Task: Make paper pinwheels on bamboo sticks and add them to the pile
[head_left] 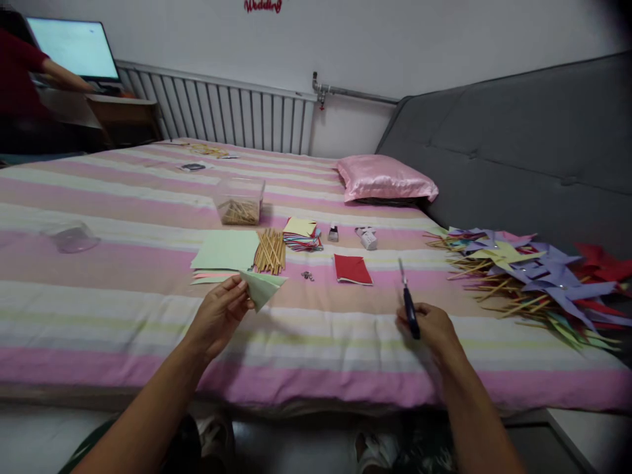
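Between the thumb and fingers of my left hand (217, 319) is a light green paper folded into a triangle (265, 288), held above the bed. My right hand (429, 328) grips dark blue-handled scissors (410, 309), blades pointing up and away from me. Apart from both hands, a stack of red paper squares (352, 269) lies between them. Just beyond the left hand are light green paper sheets (226, 250) over pink ones, and a bundle of thin wooden sticks (270, 251). Small metal pins (307, 276) lie near the middle.
Paper pinwheels on sticks (533, 270) are heaped at right. Farther back stand a clear box of sticks (239, 203), a small bottle (333, 232), multicoloured paper squares (299, 230) and a pink pillow (385, 178). A person in red (22, 79) is by a monitor (74, 47).
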Demonstrator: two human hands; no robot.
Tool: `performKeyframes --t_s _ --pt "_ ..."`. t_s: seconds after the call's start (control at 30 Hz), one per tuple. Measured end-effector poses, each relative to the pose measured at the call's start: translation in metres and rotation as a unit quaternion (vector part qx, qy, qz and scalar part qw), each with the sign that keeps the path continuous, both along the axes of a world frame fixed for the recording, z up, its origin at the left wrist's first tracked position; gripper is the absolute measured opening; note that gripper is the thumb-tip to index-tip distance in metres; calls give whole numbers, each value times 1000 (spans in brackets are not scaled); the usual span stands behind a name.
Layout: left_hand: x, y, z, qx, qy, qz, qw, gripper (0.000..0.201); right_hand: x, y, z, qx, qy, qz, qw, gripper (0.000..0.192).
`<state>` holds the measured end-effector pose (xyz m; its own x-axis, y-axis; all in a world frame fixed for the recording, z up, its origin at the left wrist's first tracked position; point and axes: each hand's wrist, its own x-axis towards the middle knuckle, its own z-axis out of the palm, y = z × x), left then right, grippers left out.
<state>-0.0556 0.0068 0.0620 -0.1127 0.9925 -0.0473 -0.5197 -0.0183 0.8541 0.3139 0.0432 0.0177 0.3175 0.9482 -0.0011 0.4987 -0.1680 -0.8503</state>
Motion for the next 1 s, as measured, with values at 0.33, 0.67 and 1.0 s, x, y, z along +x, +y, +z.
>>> performKeyframes --t_s 0.33,0.67,1.0 --pt "2 2 1 -16 -13 8 1000 10 -81 -43 28 18 422 357 834 43" --pt "-10 3 1 -11 21 24 999 12 -120 -59 21 -97 402 554 722 59" --pt "-16 2 1 -12 14 34 999 12 -123 -59 22 -129 413 581 689 61"
